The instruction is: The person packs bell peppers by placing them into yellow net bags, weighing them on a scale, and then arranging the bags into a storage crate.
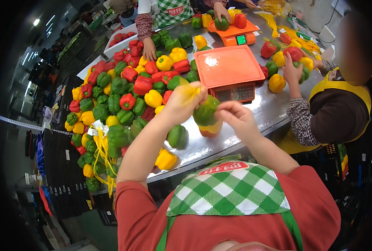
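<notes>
My left hand (186, 102) is raised over the table's near side, its fingers closed on the gathered end of a yellow mesh net (190, 91). Just below it a green bell pepper (206, 113) sits above yellow and red ones (210, 131) in a short column, seemingly inside the net. My right hand (239, 120) is at the green pepper's right side, thumb and fingertips close together. Blur hides whether they pinch anything. Left of the column lies a loose green bell pepper (177, 137), with a yellow one (165, 159) nearer the table edge.
A large heap of mixed bell peppers (120, 91) covers the left side. Yellow net bags (101, 150) hang over it. An orange scale (230, 66) stands just beyond my hands, another scale (241, 39) farther back. Co-workers' hands (149, 49) (292, 70) handle peppers across and at right.
</notes>
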The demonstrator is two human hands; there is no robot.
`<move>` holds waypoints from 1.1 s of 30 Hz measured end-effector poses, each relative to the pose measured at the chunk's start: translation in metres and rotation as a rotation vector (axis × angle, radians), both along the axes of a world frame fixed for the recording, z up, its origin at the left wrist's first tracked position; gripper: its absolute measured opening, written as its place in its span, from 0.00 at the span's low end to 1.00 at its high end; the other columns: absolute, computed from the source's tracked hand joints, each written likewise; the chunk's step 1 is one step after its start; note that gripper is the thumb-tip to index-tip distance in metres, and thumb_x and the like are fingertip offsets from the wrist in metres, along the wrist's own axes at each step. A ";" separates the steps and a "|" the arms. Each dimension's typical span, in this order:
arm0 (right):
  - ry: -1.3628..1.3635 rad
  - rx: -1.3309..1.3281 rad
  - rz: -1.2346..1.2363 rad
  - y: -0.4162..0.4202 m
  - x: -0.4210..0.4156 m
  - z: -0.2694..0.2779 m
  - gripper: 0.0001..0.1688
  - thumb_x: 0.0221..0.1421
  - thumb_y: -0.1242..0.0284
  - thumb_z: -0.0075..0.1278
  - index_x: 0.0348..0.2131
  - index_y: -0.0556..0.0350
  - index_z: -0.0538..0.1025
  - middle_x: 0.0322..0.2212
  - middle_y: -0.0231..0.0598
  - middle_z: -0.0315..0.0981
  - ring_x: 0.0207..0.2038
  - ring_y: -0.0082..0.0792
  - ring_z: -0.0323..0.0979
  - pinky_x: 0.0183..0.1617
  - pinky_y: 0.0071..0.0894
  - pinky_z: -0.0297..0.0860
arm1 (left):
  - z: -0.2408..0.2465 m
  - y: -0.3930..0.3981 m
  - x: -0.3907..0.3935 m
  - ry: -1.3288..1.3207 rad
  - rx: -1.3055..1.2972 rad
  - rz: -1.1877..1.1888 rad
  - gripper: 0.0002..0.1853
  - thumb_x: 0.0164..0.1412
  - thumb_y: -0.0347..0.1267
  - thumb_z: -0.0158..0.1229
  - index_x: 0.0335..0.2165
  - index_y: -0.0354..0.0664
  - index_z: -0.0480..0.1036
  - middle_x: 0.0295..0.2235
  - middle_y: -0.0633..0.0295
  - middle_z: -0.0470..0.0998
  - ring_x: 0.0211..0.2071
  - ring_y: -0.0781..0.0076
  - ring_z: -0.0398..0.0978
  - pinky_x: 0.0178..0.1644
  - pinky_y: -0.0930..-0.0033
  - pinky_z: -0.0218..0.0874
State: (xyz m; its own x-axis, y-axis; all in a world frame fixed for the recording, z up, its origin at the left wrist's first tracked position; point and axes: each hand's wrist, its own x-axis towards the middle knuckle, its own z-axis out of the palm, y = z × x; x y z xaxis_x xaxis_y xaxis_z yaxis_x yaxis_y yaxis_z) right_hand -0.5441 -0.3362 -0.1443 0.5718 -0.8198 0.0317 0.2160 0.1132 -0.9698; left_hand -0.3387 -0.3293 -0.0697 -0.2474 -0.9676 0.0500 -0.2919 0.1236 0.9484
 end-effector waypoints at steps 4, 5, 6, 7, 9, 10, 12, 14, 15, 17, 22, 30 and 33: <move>0.164 -0.584 -0.146 -0.021 0.008 0.002 0.20 0.48 0.68 0.58 0.39 0.62 0.73 0.36 0.39 0.70 0.42 0.33 0.69 0.46 0.30 0.65 | -0.014 -0.013 -0.001 0.104 0.089 -0.070 0.19 0.66 0.45 0.42 0.26 0.43 0.66 0.24 0.70 0.67 0.25 0.84 0.62 0.30 0.81 0.55; 0.169 -0.621 -0.069 -0.025 0.012 -0.002 0.21 0.47 0.68 0.59 0.39 0.62 0.73 0.36 0.40 0.70 0.42 0.34 0.69 0.46 0.31 0.64 | -0.020 -0.014 -0.002 0.112 0.092 -0.079 0.19 0.66 0.45 0.42 0.26 0.43 0.67 0.24 0.70 0.67 0.25 0.84 0.62 0.30 0.81 0.55; 0.241 -0.635 -0.025 -0.025 0.016 -0.004 0.21 0.44 0.68 0.60 0.37 0.62 0.73 0.35 0.41 0.70 0.41 0.39 0.68 0.46 0.34 0.64 | -0.026 -0.014 -0.002 0.123 0.093 -0.087 0.19 0.66 0.45 0.43 0.26 0.43 0.67 0.24 0.70 0.67 0.25 0.84 0.62 0.30 0.81 0.54; 0.253 -0.644 -0.041 -0.025 0.020 -0.009 0.21 0.44 0.68 0.60 0.36 0.62 0.73 0.34 0.41 0.70 0.41 0.39 0.68 0.46 0.35 0.64 | -0.033 -0.014 -0.002 0.135 0.094 -0.093 0.19 0.66 0.45 0.43 0.26 0.43 0.67 0.24 0.70 0.67 0.25 0.84 0.62 0.30 0.81 0.54; 0.281 -0.660 -0.072 -0.026 0.027 -0.020 0.19 0.43 0.69 0.60 0.35 0.61 0.74 0.33 0.41 0.70 0.40 0.40 0.68 0.45 0.35 0.64 | -0.041 -0.011 -0.003 0.198 0.105 -0.065 0.18 0.66 0.44 0.43 0.28 0.43 0.68 0.24 0.71 0.67 0.25 0.84 0.63 0.30 0.81 0.55; 0.297 -0.701 -0.144 -0.025 0.029 -0.023 0.14 0.43 0.71 0.59 0.32 0.60 0.75 0.31 0.38 0.71 0.38 0.40 0.68 0.43 0.36 0.64 | -0.044 -0.009 -0.004 0.234 0.120 -0.040 0.18 0.66 0.44 0.43 0.28 0.43 0.68 0.24 0.71 0.68 0.25 0.84 0.63 0.31 0.81 0.55; 0.297 -0.692 -0.151 -0.028 0.027 -0.030 0.11 0.44 0.72 0.58 0.29 0.59 0.76 0.29 0.36 0.71 0.37 0.38 0.67 0.42 0.35 0.63 | -0.051 -0.007 -0.005 0.327 0.174 0.009 0.15 0.66 0.42 0.45 0.30 0.43 0.69 0.24 0.71 0.69 0.25 0.84 0.65 0.31 0.80 0.56; 0.296 -0.670 -0.173 -0.028 0.024 -0.032 0.06 0.46 0.73 0.57 0.25 0.58 0.77 0.26 0.34 0.71 0.35 0.37 0.67 0.40 0.34 0.63 | -0.056 -0.003 -0.008 0.388 0.139 0.052 0.12 0.65 0.40 0.47 0.33 0.42 0.69 0.27 0.70 0.71 0.28 0.84 0.66 0.34 0.80 0.58; 0.308 -0.660 -0.169 -0.026 0.023 -0.031 0.06 0.46 0.73 0.57 0.25 0.57 0.77 0.25 0.34 0.71 0.34 0.37 0.67 0.39 0.34 0.63 | -0.060 -0.002 -0.009 0.416 0.120 0.072 0.11 0.64 0.38 0.48 0.34 0.42 0.69 0.28 0.69 0.71 0.29 0.83 0.67 0.35 0.79 0.59; 0.329 -0.640 -0.159 -0.022 0.020 -0.026 0.06 0.46 0.72 0.57 0.25 0.57 0.77 0.25 0.35 0.71 0.34 0.36 0.67 0.38 0.34 0.63 | -0.087 0.001 0.003 0.276 -0.069 0.045 0.25 0.56 0.39 0.59 0.48 0.39 0.64 0.44 0.59 0.70 0.46 0.71 0.67 0.50 0.69 0.57; 0.272 -0.896 -0.287 -0.024 0.022 -0.032 0.07 0.43 0.75 0.57 0.29 0.51 0.78 0.25 0.33 0.69 0.31 0.37 0.66 0.36 0.33 0.64 | -0.139 0.022 -0.013 0.134 0.010 -0.036 0.42 0.46 0.39 0.66 0.56 0.37 0.56 0.54 0.52 0.62 0.56 0.62 0.59 0.60 0.64 0.49; 0.489 -1.104 -0.164 -0.011 0.025 0.009 0.11 0.38 0.78 0.54 0.28 0.52 0.78 0.25 0.34 0.68 0.29 0.35 0.70 0.30 0.31 0.68 | -0.106 0.038 -0.044 0.129 0.043 0.047 0.24 0.50 0.32 0.61 0.45 0.39 0.64 0.40 0.62 0.69 0.42 0.71 0.69 0.48 0.71 0.61; 0.412 -1.008 -0.140 -0.005 0.026 0.015 0.11 0.39 0.78 0.53 0.29 0.53 0.78 0.26 0.36 0.68 0.28 0.37 0.72 0.29 0.32 0.69 | -0.101 0.043 -0.043 -0.135 -0.193 0.059 0.22 0.51 0.30 0.59 0.45 0.40 0.65 0.40 0.60 0.71 0.43 0.67 0.69 0.48 0.68 0.61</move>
